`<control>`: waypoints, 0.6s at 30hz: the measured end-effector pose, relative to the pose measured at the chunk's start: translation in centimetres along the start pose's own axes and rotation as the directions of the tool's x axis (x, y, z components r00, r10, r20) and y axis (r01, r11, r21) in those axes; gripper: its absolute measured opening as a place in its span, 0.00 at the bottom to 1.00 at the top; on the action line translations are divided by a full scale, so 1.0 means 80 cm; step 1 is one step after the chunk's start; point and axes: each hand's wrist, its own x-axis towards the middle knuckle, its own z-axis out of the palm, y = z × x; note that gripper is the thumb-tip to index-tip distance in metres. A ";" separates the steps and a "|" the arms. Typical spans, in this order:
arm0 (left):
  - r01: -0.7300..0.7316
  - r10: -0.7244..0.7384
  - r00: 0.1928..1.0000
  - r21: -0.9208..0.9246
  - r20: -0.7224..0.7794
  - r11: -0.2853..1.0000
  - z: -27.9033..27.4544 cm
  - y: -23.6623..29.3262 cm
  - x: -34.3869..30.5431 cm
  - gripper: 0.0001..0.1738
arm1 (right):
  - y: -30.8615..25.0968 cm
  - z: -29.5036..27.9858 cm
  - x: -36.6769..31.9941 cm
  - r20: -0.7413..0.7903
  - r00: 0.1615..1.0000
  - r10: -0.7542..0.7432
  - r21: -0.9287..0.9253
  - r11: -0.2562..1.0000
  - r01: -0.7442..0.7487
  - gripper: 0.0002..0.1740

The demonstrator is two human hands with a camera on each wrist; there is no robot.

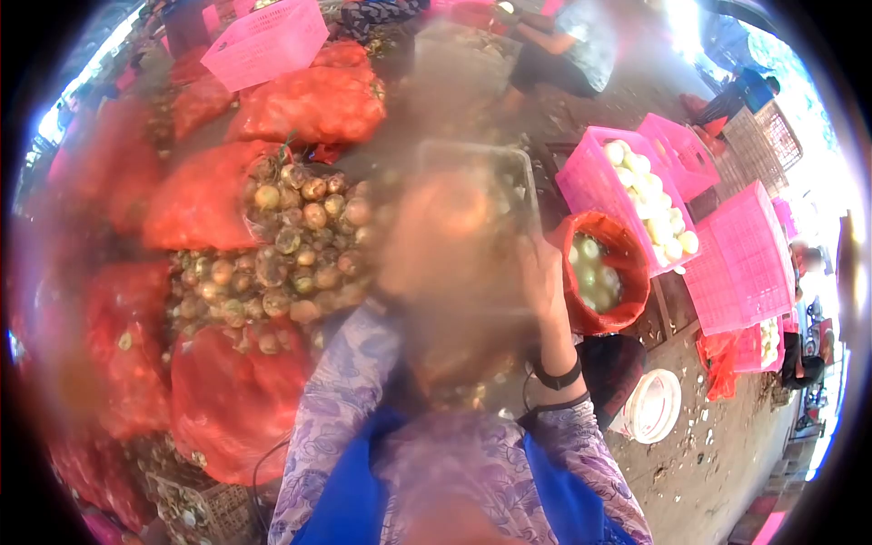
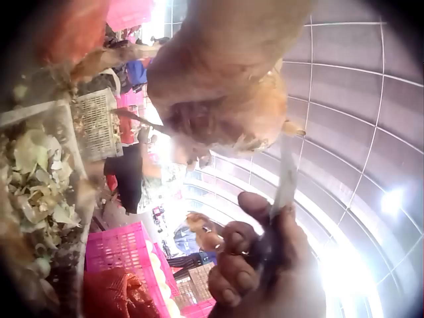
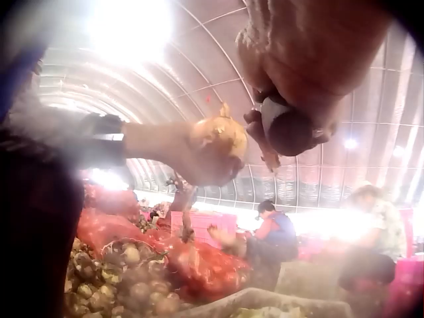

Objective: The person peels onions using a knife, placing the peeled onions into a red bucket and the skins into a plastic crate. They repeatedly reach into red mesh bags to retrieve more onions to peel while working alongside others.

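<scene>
Evidently the step in hand is trimming. The left hand (image 2: 222, 50) has its fingers curled round a brown-skinned onion (image 2: 255, 116), held up in the air before the chest and above a tray (image 2: 40, 165) of loose skins. The right hand (image 2: 265, 275) has its fingers (image 2: 233, 240) wrapped tight round a knife (image 2: 286, 173), with the blade pointing up at the onion's end; whether the edge touches it or stops just short I cannot tell. To do this well, I would judge that the left fingertips should sit back from the end being cut, with the onion seated firmly in the palm so it cannot roll. The cut looks best kept shallow, taking only the root and dry skin. Turning the onion against a steady blade seems safer than swinging the knife round it, since the two hands are very close. Holding the work over the tray would let the skins drop there and not onto the pile (image 1: 282, 254) of unpeeled onions at the left. Peeled ones lie in a red bag (image 1: 627, 238) just to the right, within easy reach.
</scene>
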 end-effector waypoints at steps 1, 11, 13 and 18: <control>0.028 -0.024 0.996 0.048 -0.084 0.998 0.007 -0.002 -0.002 0.24 | 0.006 0.002 -0.010 0.017 1.000 0.016 0.165 0.986 -0.018 0.17; -0.504 0.403 0.856 0.698 0.324 0.509 -0.035 -0.048 0.019 0.21 | 0.019 -0.034 -0.029 0.159 0.985 0.068 0.264 0.958 -0.109 0.15; -0.335 0.305 0.940 0.580 0.153 0.742 -0.042 -0.051 0.024 0.20 | 0.029 -0.040 -0.030 0.184 0.983 0.011 0.214 0.976 -0.051 0.14; -0.347 0.276 0.934 0.755 0.225 0.557 -0.046 -0.049 0.019 0.18 | 0.057 -0.068 -0.020 0.337 0.902 -0.269 0.056 0.962 0.266 0.12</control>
